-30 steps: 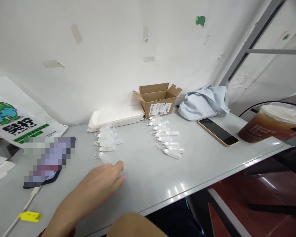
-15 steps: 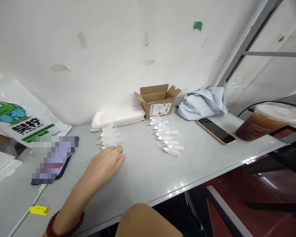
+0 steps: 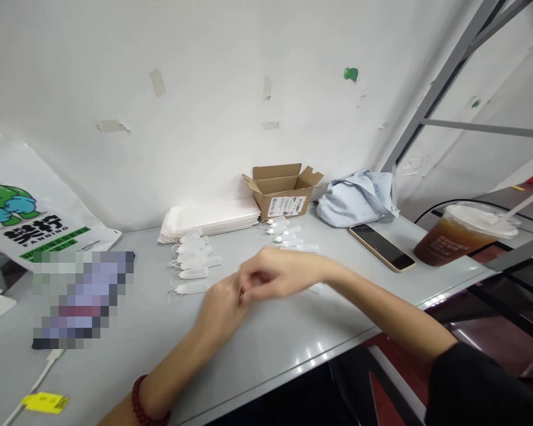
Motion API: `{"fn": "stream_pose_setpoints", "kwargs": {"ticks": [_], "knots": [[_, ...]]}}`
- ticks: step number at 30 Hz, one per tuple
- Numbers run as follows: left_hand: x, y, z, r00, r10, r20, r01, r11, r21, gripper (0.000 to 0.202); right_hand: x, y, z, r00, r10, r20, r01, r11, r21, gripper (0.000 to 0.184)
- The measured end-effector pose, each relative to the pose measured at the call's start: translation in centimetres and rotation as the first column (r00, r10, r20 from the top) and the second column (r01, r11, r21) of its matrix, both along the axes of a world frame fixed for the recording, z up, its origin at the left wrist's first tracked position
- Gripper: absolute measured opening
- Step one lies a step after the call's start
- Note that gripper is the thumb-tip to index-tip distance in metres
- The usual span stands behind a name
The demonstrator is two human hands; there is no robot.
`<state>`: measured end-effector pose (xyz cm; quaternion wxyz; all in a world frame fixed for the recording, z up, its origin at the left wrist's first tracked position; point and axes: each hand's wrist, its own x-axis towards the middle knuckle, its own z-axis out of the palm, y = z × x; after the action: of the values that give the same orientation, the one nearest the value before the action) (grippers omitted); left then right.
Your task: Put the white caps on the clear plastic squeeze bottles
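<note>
My left hand [image 3: 222, 307] and my right hand [image 3: 278, 275] meet over the middle of the grey table [image 3: 270, 337]. Their fingertips touch and both look curled, the right pinched, but motion blur hides what lies between them. A row of small white capped bottles [image 3: 193, 260] lies just to the left of my hands. A second row of small bottles [image 3: 288, 231] lies behind my right hand, which covers part of it. A red bead bracelet [image 3: 144, 402] sits on my left wrist.
An open cardboard box [image 3: 284, 189] and a stack of white bags [image 3: 211, 218] stand at the wall. A blue cloth [image 3: 357, 198], a phone [image 3: 381, 247] and an iced tea cup [image 3: 462, 234] are on the right. A printed bag [image 3: 31, 219] is at the left.
My right hand has come in from the right and met my left hand. My left hand has drawn back from the left row of bottles toward the middle.
</note>
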<state>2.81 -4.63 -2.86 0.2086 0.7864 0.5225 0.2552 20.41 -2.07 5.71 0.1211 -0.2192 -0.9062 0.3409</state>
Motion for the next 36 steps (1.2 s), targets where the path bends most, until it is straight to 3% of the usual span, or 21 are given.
{"fn": "stream_pose_setpoints", "kwargs": {"ticks": [2, 4, 6, 9, 13, 16, 18, 22, 25, 28, 31, 36], "knots": [[0.4, 0.1, -0.6, 0.999, -0.046, -0.008, 0.046, 0.999, -0.028, 0.021, 2.4, 0.5, 0.3, 0.967, -0.205, 0.154, 0.205, 0.979, 0.017, 0.013], [0.8, 0.0, -1.0, 0.998, -0.063, -0.030, 0.062, 0.997, -0.040, 0.025, 4.6, 0.1, 0.3, 0.885, -0.312, 0.345, 0.323, 0.946, 0.026, 0.011], [1.0, -0.1, -1.3, 0.997, -0.058, -0.046, 0.056, 0.997, -0.052, 0.024, 5.9, -1.0, -0.3, 0.767, -0.465, 0.443, 0.443, 0.882, 0.159, 0.007], [1.2, -0.3, -1.5, 0.996, -0.057, -0.072, 0.054, 0.997, -0.048, 0.023, 6.3, -2.8, -1.8, 0.606, -0.584, 0.540, 0.462, 0.811, 0.359, 0.006], [1.4, -0.2, -1.4, 0.994, -0.085, -0.073, 0.082, 0.996, -0.039, 0.024, 5.6, -3.8, -3.4, 0.567, -0.616, 0.546, 0.449, 0.788, 0.422, 0.015], [1.4, 0.1, -1.2, 0.998, -0.065, 0.005, 0.066, 0.994, -0.085, 0.024, 4.6, -4.0, -3.7, 0.550, -0.618, 0.562, 0.421, 0.786, 0.453, 0.012], [1.2, 0.4, -1.0, 0.995, -0.051, 0.091, 0.063, 0.989, -0.131, 0.023, 3.7, -4.0, -3.4, 0.571, -0.583, 0.578, 0.380, 0.812, 0.443, 0.010], [0.6, 1.3, -0.9, 0.946, 0.001, 0.324, 0.084, 0.965, -0.248, 0.023, 1.6, -3.0, -2.4, 0.690, -0.509, 0.514, 0.354, 0.857, 0.374, 0.010], [0.0, 2.2, -1.0, 0.867, 0.096, 0.490, 0.114, 0.918, -0.381, 0.032, 0.5, -1.1, -2.5, 0.800, -0.481, 0.360, 0.381, 0.869, 0.315, 0.011], [-0.5, 3.1, -0.9, 0.751, 0.231, 0.619, 0.160, 0.845, -0.510, 0.042, 0.3, 1.0, -3.7, 0.899, -0.410, 0.154, 0.359, 0.892, 0.275, 0.006], [-0.7, 3.4, -0.6, 0.658, 0.293, 0.693, 0.197, 0.822, -0.534, 0.049, 0.8, 2.0, -5.3, 0.907, -0.418, -0.042, 0.405, 0.842, 0.355, 0.005], [-0.5, 3.0, -0.2, 0.618, 0.281, 0.734, 0.202, 0.846, -0.494, 0.053, 1.7, 1.8, -6.7, 0.878, -0.429, -0.213, 0.476, 0.737, 0.479, 0.009]]}}
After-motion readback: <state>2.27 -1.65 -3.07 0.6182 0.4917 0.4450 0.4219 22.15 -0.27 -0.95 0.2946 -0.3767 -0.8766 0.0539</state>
